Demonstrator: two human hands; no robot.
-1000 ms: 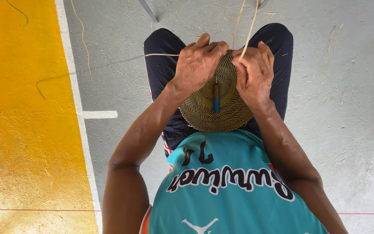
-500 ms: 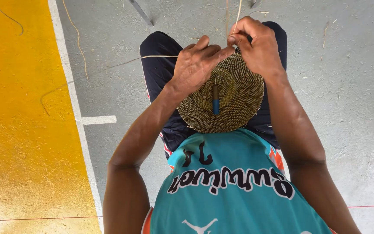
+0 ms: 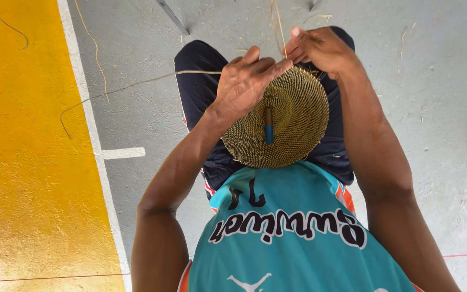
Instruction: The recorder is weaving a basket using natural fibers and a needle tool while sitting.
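On our lap, above the grey floor (image 3: 433, 135), the round woven disc (image 3: 293, 124) rests. Our left hand (image 3: 247, 81) stays clamped on its far rim; our right hand (image 3: 320, 48) has lifted off that rim, pinching a thin straw strand (image 3: 279, 27) taut upward since a second ago, so we judge a stitch is being tightened.

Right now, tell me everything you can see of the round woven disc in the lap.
The woven disc is round, tan-gold, made of tightly coiled, stitched straw-like fibre with a fine ribbed texture. It lies tilted over the lap on dark shorts. A small tool with a brown and blue handle sticks in its middle. The left hand grips its upper left edge; the right hand pinches a thin strand at the top rim.
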